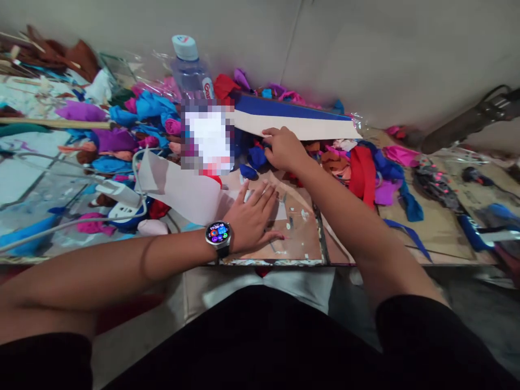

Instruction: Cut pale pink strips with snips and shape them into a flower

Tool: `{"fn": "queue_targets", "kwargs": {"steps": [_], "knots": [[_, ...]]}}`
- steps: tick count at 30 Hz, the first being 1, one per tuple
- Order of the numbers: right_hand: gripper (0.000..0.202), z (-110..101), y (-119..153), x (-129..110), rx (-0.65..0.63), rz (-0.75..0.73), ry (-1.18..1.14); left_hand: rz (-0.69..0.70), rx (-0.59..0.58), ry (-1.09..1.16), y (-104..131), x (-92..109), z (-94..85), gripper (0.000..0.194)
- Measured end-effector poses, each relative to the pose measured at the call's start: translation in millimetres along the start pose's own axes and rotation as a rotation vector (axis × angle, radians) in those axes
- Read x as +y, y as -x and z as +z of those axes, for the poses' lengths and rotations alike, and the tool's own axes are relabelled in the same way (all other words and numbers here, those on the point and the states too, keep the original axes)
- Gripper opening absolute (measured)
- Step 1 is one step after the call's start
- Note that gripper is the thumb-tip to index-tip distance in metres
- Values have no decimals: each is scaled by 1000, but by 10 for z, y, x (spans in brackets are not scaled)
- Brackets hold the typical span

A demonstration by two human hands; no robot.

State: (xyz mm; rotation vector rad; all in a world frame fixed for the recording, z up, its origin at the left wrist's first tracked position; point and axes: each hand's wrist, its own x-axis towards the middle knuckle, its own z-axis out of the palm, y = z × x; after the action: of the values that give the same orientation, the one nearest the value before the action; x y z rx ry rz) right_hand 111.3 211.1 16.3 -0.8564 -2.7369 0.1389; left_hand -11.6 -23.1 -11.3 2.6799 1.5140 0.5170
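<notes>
Cream strip, head view: long flat strip [320, 129] on the far side of the tabletop [303, 238], slanting a bit down to the right, lying just in front of a dark blue piece [280, 106]
Right hand: reaching far, fingers curled, fingertips touching the near edge of the cream strip; this right hand [286, 149] might be pinching it or just resting there, honestly can't tell
Left hand: nothing grasped; the left hand [252, 216] is palm down on the near part of the tabletop, fingers spread and pointing far
Wrist: smartwatch [218, 234] with a lit face on the left one, black strap
Bottle: clear plastic bottle [189, 76] with a white cap, standing far and left of the cream strip; its lower part is pixelated, so no clue there
Pale sheet: thin whitish sheet [179, 187] curling up just left of the left hand
Power: white and blue socket block [128, 208] near left, grey cable [81, 219] looping around it
Scraps, left: purple, blue and pink bits [117, 140] in a messy heap
Scraps, right: wide red strip [363, 176] just right of the right forearm, more blue and pink pieces beside it
Far right: dark rod-like thing [467, 122] slanting in, too blurry to name
</notes>
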Motion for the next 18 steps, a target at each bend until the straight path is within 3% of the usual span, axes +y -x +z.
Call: {"fn": "queue_targets", "kwargs": {"steps": [4, 10, 14, 16, 18], "knots": [[28, -133, 12, 82, 206, 144, 39, 26, 10, 9, 9, 0, 3, 99], [34, -666, 347, 500, 656, 236, -156, 88, 10, 249, -7, -27, 28, 97], [44, -920, 743, 350, 838, 165, -365, 71, 100, 768, -1, 14, -13, 77], [41, -927, 967, 142, 858, 133, -503, -90, 108, 1204, -16, 51, -33, 66], [41, -860, 1172, -60, 822, 135, -611, -306, 66, 1644, -50, 84, -37, 70]]}}
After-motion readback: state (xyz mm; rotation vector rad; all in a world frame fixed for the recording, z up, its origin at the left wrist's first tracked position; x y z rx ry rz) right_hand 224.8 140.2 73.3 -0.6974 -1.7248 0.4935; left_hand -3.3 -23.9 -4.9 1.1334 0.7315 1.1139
